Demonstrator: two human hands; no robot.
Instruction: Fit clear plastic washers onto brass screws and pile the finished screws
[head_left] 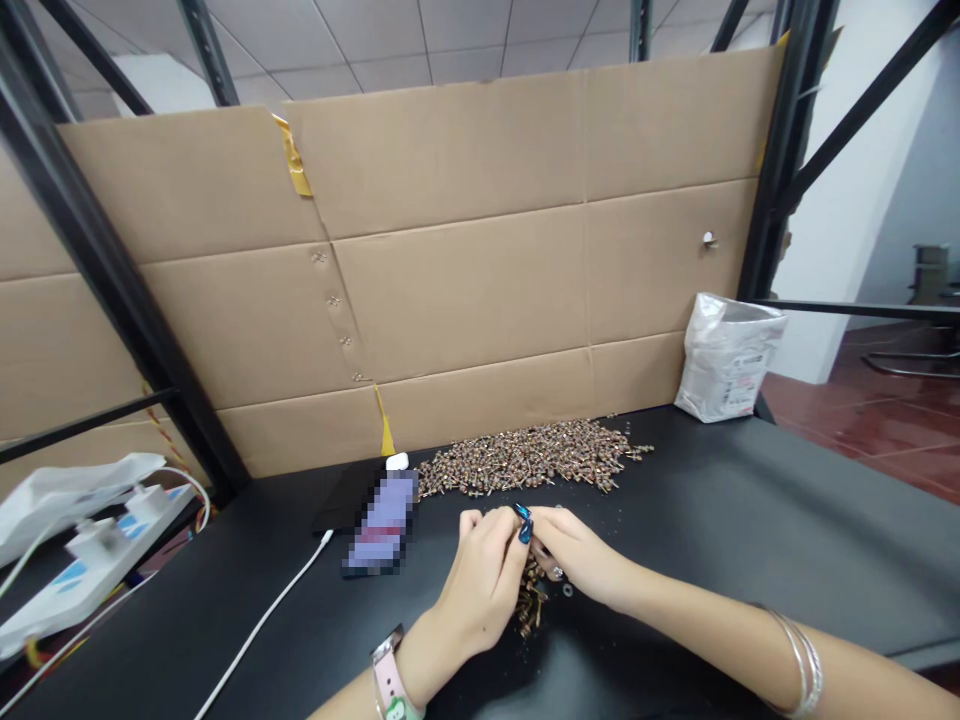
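Observation:
My left hand and my right hand meet over the black table, fingers curled and fingertips pinched together. Both are closed on small brown metal parts, a cluster of which hangs and lies just under the hands. A long pile of the same small brown parts lies a little beyond the hands, near the cardboard wall. My left wrist wears a watch, and my right forearm wears thin bangles.
A phone with a white cable lies left of the hands, with a small white item behind it. A grey plastic bag stands at the back right. A white power strip sits far left. Black rack posts flank the cardboard backing.

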